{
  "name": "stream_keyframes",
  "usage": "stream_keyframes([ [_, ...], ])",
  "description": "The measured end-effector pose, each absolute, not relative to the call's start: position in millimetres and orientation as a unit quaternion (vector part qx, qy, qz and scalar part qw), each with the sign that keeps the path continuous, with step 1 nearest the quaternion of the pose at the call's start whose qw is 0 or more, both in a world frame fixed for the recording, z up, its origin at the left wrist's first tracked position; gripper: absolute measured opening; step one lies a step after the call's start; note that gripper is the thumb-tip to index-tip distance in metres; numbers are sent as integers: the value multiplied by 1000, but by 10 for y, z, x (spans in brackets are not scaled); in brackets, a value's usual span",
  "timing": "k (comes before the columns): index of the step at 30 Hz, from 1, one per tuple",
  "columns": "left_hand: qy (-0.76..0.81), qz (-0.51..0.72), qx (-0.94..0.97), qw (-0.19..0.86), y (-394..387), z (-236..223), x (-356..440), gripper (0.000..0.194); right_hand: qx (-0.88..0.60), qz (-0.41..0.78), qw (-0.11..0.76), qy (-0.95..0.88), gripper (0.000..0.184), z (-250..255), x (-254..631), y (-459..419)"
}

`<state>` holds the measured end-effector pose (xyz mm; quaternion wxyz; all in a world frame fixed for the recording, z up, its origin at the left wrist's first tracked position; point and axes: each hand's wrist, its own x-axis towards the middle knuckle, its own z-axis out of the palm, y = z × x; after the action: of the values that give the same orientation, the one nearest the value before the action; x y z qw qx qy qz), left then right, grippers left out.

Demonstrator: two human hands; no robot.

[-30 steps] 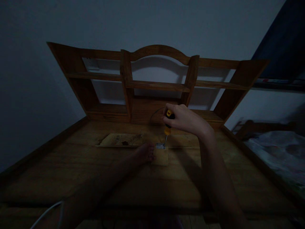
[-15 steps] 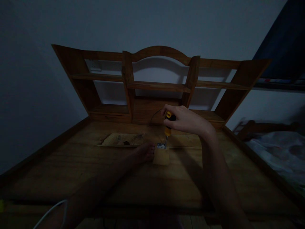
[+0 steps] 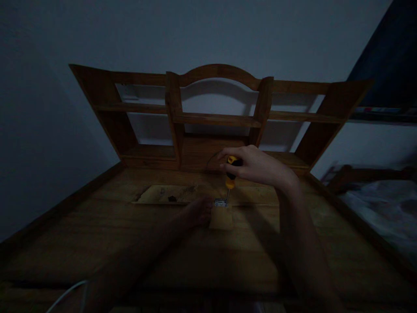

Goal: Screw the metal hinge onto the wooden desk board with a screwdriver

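In dim light my right hand (image 3: 257, 165) is closed around the handle of a yellow and black screwdriver (image 3: 230, 171), held nearly upright. Its tip rests on a small metal hinge (image 3: 220, 202) at the far edge of a small wooden block (image 3: 221, 218). The block lies on the wooden desk top (image 3: 97, 226). My left hand (image 3: 197, 212) sits against the block's left side, fingers curled onto it and holding it in place.
A wooden shelf hutch (image 3: 215, 117) with an arched middle stands along the desk's back edge. A pale flat board (image 3: 166, 194) lies left of the block. A white cable (image 3: 65, 293) curves at the lower left. Bedding (image 3: 381, 208) shows at the right.
The view has shifted slightly. My right hand stays on the screwdriver and has turned a little on the handle; the left hand and block have not moved.
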<state>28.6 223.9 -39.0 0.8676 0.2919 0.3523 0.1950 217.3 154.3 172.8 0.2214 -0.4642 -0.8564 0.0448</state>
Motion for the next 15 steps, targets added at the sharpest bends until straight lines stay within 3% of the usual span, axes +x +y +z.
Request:
stream_keyframes([
  [7,383,173,323,848,2200,-319,295,16,-470,47,232,-850,20,1729,2209,1580],
  [15,357,166,342,853,2237,-446,273,16,-483,66,209,-848,33,1761,2216,1560],
])
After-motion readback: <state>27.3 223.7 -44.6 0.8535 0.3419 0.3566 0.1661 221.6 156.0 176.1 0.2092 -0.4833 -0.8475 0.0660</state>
